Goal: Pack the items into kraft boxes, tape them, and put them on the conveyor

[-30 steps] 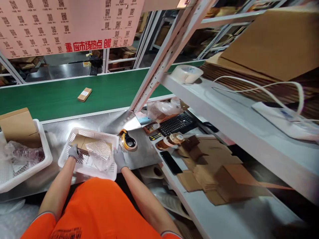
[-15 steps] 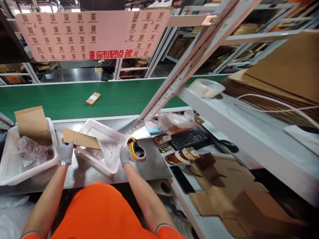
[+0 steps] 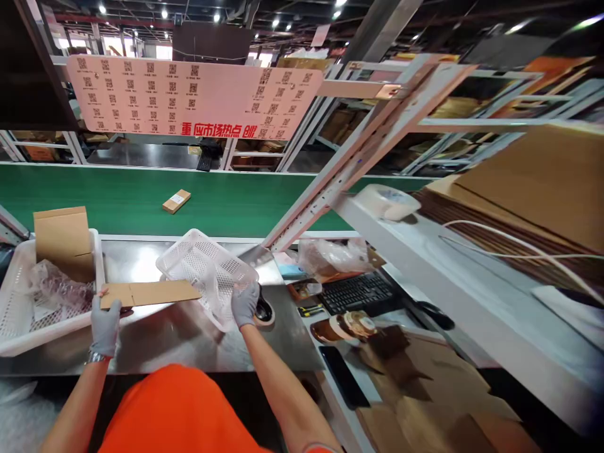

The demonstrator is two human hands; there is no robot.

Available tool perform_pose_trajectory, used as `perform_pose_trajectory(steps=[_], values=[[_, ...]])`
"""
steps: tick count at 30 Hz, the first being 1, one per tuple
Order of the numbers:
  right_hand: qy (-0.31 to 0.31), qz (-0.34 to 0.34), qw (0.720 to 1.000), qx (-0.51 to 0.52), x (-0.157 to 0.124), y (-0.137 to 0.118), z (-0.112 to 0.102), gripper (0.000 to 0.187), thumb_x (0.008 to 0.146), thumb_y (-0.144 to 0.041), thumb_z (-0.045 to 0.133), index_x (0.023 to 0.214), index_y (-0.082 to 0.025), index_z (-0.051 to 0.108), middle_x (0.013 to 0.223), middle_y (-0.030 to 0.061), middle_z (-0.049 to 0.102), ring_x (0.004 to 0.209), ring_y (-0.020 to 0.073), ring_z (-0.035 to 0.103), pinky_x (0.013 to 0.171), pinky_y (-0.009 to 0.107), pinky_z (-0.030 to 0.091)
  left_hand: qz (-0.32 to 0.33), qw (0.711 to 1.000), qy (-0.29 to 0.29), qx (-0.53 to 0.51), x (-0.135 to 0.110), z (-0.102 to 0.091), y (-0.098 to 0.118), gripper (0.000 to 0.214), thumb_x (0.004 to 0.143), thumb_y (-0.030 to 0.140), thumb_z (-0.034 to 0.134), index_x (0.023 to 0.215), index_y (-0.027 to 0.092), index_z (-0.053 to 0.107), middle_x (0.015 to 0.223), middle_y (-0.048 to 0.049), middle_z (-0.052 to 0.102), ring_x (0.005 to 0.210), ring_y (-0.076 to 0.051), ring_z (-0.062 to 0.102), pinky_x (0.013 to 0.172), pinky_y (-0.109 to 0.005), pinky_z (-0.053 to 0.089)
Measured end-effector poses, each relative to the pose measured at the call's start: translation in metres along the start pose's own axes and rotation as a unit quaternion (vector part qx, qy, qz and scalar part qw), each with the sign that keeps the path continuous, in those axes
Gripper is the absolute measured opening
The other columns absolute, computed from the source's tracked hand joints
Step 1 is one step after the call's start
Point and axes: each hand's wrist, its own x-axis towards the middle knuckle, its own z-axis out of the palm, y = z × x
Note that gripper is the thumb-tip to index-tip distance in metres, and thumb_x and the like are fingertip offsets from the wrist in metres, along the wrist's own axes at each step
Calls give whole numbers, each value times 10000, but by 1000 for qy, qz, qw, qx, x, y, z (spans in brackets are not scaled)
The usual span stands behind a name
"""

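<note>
My left hand [image 3: 106,324], gloved in grey, is closed on the left end of a flat piece of brown cardboard [image 3: 155,293]. The cardboard stretches rightward over the near side of a white perforated plastic basket [image 3: 177,246]. At that basket's right edge is my right hand [image 3: 245,304], also gloved, with its fingers wrapped over the rim. A clear plastic bag or wrap [image 3: 212,283] seems to lie inside the basket. Just right of my right hand sits a tape dispenser [image 3: 265,313], partly hidden by the hand.
A second white basket [image 3: 98,251] at left holds a cardboard piece [image 3: 63,242] and bubble wrap [image 3: 61,286]. Behind runs a green conveyor [image 3: 117,201] carrying a small box [image 3: 176,201]. To the right are a slanted metal post [image 3: 340,170], keyboard [image 3: 356,296], bottle [image 3: 342,327] and phone [image 3: 343,376].
My left hand has moved left with the cardboard, toward the left basket. The basket in my right hand has shifted right and turned, now covering part of the tape dispenser. The view has tilted up.
</note>
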Motion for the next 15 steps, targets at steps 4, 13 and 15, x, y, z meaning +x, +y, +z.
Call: perform_pose_trajectory(steps=[4, 13, 15], values=[[-227, -150, 960, 62, -38, -3, 7, 365, 878, -360, 737, 1208, -217, 802, 1493, 183, 760, 1551, 379, 571, 1379, 576, 338, 21, 1000, 6, 21, -2, 0, 7, 624, 676, 357, 760, 1265, 256, 581, 974, -2, 728, 660, -187, 766, 615, -357, 712], [-266, -5, 944, 197, -66, -17, -22, 589, 1035, -696, 550, 1243, -235, 851, 1342, 167, 850, 1298, 359, 763, 1218, 572, 556, -57, 991, -103, 60, -11, -4, 8, 617, 683, 360, 775, 1271, 244, 626, 837, 8, 758, 553, -213, 737, 514, -342, 652], [-336, 3, 909, 245, -94, -14, -43, 683, 1023, -788, 524, 1271, -256, 872, 1332, 153, 862, 1299, 373, 778, 1211, 598, 572, -84, 986, -123, 69, -9, 3, -5, 576, 734, 355, 762, 1279, 234, 621, 819, 0, 754, 574, -222, 749, 532, -346, 657]])
